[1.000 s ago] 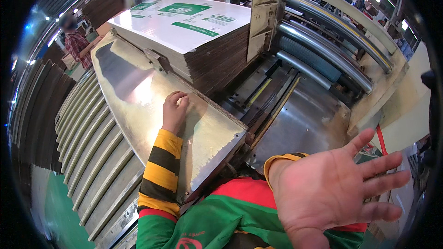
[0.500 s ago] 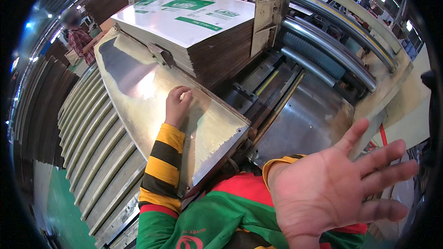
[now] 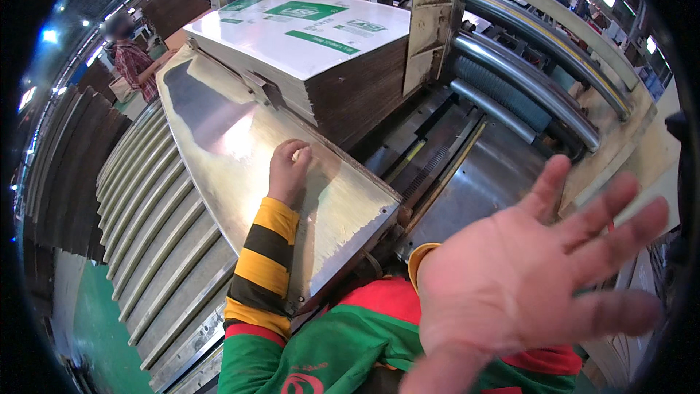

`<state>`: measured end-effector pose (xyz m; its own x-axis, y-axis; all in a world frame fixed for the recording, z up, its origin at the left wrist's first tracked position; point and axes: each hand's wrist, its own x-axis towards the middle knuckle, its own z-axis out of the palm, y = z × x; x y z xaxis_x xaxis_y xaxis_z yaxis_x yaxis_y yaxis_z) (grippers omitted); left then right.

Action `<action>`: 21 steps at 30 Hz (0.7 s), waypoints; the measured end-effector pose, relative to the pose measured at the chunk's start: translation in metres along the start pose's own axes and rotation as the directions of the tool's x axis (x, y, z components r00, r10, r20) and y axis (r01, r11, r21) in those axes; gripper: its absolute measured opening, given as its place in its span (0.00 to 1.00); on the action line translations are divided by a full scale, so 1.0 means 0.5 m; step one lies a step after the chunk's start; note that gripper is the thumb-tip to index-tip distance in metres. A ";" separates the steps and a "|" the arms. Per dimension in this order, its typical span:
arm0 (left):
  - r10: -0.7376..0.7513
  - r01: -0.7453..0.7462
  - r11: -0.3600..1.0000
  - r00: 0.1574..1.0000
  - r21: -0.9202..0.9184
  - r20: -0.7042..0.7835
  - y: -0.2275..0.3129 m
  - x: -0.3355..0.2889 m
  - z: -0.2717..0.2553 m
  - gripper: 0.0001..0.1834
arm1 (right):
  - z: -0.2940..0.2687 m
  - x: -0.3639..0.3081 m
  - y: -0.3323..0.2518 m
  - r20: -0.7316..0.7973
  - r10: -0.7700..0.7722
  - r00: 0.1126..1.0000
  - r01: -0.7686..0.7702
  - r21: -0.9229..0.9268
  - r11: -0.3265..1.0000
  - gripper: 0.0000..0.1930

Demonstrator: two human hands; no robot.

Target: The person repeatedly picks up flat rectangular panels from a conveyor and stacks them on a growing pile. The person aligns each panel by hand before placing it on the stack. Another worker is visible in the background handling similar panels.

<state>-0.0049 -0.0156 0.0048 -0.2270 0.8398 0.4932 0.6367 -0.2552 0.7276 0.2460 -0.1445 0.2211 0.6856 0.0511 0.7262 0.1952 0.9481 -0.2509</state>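
My left hand (image 3: 289, 168) rests on the worn metal side plate (image 3: 335, 213) of a machine. Its fingers are curled closed, and I see nothing held in them. A yellow-and-black striped sleeve covers that forearm. At the lower right my right hand (image 3: 503, 277) is raised, palm showing and fingers spread wide, with nothing in it. Beyond the plate stands a tall stack of brown cardboard sheets (image 3: 357, 95). Its top sheet (image 3: 273, 40) is glossy white with green printed blocks. The stack sits against an upright cream metal guide (image 3: 430, 29).
Steel rollers (image 3: 525, 91) run along the far right, above a bare metal bed (image 3: 481, 182). A ribbed slatted surface (image 3: 164, 226) curves along the left. Dark cardboard piles (image 3: 69, 168) stand further left. Another person (image 3: 135, 66) in a checked shirt stands at the far left.
My right hand has risen slightly and come closer to view, its fingers spreading wider. The left hand stays on the plate. The scene has shifted a little rightward and down.
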 end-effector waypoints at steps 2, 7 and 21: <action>0.026 -0.026 1.000 1.000 0.003 -0.013 0.002 -0.002 0.000 0.09 | -0.026 -0.008 0.030 0.276 -0.109 0.955 0.106 0.023 0.994 0.42; 0.019 -0.018 1.000 1.000 0.008 -0.022 0.002 -0.006 0.001 0.11 | -0.095 -0.124 0.120 0.756 0.029 0.654 -0.048 0.003 0.999 0.18; -0.021 0.014 0.998 0.990 0.053 0.140 0.023 -0.010 -0.007 0.12 | -0.244 -0.361 0.154 0.990 0.093 0.102 -0.067 -0.086 0.994 0.06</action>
<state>0.0011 -0.0244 0.0122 -0.1355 0.9037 0.4062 0.6716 -0.2176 0.7082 0.2228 -0.1189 -0.0075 -0.6066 0.4039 0.6848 0.2084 0.9120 -0.3533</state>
